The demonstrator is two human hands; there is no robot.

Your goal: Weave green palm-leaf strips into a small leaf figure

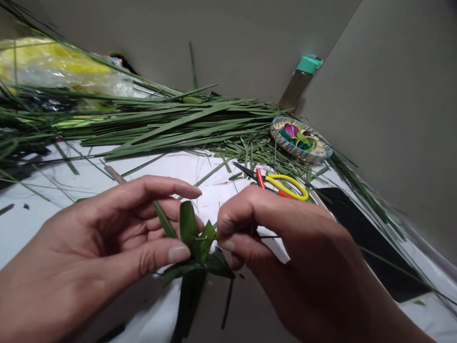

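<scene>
My left hand (107, 238) pinches a small folded piece of green leaf work (194, 243) between thumb and fingers, low in the middle of the view. My right hand (285, 252) is closed just to its right, fingertips pinched on a thin dark strip that runs through the folded leaves. Loose leaf ends hang down below both hands.
A long pile of green leaf strips (160, 124) lies across the white table (89, 181). Yellow-handled scissors (282, 183) lie behind my right hand. A woven dish (300, 140) with coloured pieces, a teal-capped bottle (300, 81), a yellow plastic bag (53, 66) and a black slab (364, 238) are nearby.
</scene>
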